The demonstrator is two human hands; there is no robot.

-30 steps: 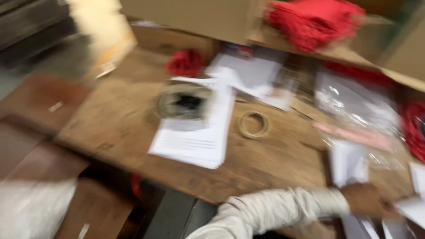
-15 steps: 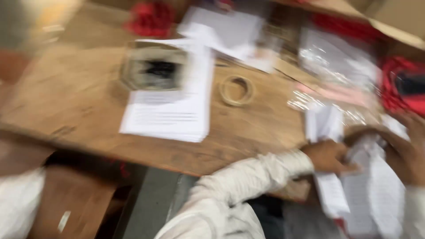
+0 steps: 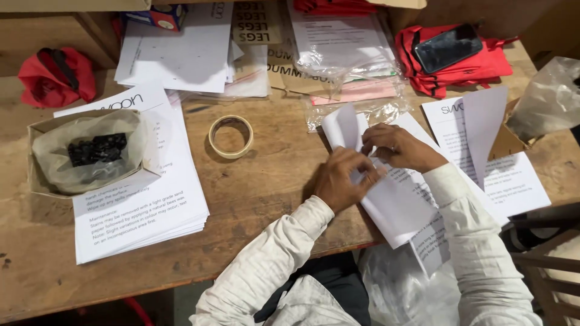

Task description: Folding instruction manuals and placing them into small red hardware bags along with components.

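Seen from above, a person sits at a cluttered wooden table (image 3: 254, 199), folding a printed paper sheet (image 3: 396, 202) that lies at the table's near edge. The left hand (image 3: 341, 184) pinches the fold, fingers clenched on the paper; the right hand (image 3: 399, 147) presses its fingertips onto the same sheet — the crease looks half-made. Flattening it likely calls for a firm swipe along the edge. A tape roll (image 3: 230, 136) lies nearby.
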